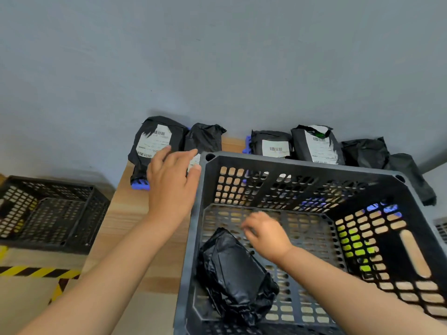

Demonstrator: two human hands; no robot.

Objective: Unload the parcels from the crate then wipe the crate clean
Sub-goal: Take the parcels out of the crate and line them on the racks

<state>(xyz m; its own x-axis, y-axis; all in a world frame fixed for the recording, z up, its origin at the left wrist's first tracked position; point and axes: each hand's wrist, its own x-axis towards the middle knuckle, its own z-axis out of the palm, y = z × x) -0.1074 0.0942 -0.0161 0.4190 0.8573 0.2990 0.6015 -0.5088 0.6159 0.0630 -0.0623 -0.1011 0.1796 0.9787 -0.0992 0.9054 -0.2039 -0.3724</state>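
A: Crate?
B: Black, slotted, on the wooden table. One black-wrapped parcel lies on its floor, just beside the right hand, on the near-left side.
A: Right hand's hold?
B: Inside the crate, fingers loose and blurred, gripping nothing. Contact with the parcel: cannot tell.
A: Left hand?
B: Outside, by the crate's far-left corner, fingers straight, empty. A labelled parcel sits just past its fingertips.
A: Further out?
B: Row of parcels along the wall, beyond the right hand. Second crate on the floor, well left of the left hand, with striped tape near it.
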